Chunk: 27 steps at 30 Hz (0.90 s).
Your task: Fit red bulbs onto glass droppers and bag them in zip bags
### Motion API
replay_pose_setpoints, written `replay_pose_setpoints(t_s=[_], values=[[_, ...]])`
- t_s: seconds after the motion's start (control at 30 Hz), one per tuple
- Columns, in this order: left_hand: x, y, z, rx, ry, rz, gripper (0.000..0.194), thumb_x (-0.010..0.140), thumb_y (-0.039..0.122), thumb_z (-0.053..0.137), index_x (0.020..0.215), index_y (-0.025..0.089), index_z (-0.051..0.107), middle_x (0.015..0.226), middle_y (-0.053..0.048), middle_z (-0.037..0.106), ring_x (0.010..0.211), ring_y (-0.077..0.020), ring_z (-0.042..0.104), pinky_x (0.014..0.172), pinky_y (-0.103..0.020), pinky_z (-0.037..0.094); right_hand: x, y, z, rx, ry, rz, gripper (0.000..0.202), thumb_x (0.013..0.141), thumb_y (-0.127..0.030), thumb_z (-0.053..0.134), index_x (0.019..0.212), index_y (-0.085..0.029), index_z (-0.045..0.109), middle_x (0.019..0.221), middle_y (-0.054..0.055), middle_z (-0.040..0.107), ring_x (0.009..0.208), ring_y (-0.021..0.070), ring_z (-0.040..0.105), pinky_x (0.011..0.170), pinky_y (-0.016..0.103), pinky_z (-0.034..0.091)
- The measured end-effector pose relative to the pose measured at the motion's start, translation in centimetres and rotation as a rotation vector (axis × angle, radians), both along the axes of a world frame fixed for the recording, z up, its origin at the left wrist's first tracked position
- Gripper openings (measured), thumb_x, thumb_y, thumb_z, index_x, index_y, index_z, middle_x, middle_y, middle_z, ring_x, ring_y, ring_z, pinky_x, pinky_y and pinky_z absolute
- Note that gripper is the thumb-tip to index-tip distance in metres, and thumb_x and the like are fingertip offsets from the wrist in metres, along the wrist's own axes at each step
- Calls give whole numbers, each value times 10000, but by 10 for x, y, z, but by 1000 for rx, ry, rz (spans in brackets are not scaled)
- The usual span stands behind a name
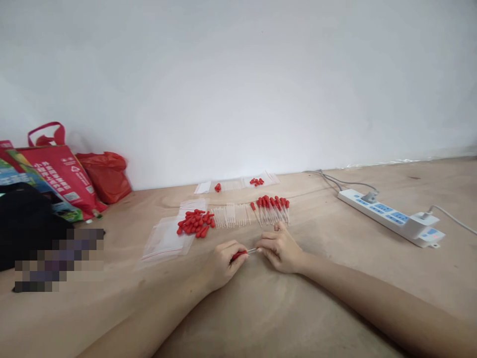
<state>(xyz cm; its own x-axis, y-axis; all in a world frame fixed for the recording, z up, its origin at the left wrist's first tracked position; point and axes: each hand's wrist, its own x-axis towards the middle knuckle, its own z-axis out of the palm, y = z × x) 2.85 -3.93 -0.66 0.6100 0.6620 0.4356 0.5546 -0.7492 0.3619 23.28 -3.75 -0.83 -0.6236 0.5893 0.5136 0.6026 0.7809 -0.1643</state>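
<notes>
Facing each other over the counter (246,318), our left hand (225,261) pinches a red bulb (239,255) and our right hand (281,248) a clear tube (252,251). Between them the tube's long axis runs sideways to the bulb's mouth; how deep it sits, we cannot tell.

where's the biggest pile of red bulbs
In the head view, the biggest pile of red bulbs sits left of centre, partly on clear plastic bags, beside the bare clear tubes and beyond the left hand.
</notes>
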Motion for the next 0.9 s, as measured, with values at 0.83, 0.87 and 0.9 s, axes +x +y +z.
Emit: replay_pose_setpoints(t_s=[0.83,0.87,0.9], values=[[-18,15,10,-45,-52,130,253,772,237,528,1019,187,521,954,-59,564,884,-192,532,775,-334,438,15,19,27,-314,61,-412,211,745,-177,437,680,-200,636,680,19,650,620,134,554,608,249,307],[-18,16,10,-62,-39,134,223,773,233,522,992,189,532,947,-56,563,874,-190,534,767,-333,440,20,31,29,-339,138,-509,210,749,-197,437,702,-203,641,707,22,658,638,140,566,598,242,318],[-18,16,11,-76,-28,126,188,776,229,514,957,189,544,936,-52,564,861,-186,536,760,-330,441,25,42,29,-345,187,-614,203,749,-222,444,723,-207,646,726,26,664,663,152,577,599,242,325]])
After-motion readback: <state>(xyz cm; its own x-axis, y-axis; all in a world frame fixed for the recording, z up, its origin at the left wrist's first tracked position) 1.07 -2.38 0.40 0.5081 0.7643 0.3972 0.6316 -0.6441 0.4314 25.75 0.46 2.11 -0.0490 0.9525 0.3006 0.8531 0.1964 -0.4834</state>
